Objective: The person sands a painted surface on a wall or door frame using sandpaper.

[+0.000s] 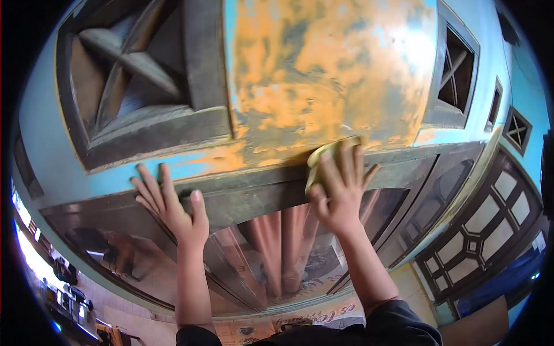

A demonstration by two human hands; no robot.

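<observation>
My right hand (341, 193) presses a bent yellow sheet, which looks like sandpaper (315, 164), against the top edge of a dark wooden beam (262, 193). Its fingers are spread over the sheet, and the palm side is hidden. To the left, my left hand (176, 210) is open and empty, fingers stretched upward at the beam and the strip of blue wall. Right above both hands is a wall panel (300, 98) with patchy orange, grey and light blue paint.
A wooden vent with a cross (124, 57) is at upper left, a smaller cross vent (456, 72) at upper right. Below the beam, glass panes show pink curtains (271, 248). A panelled door (482, 225) stands at right, and a motorbike (69, 305) at lower left.
</observation>
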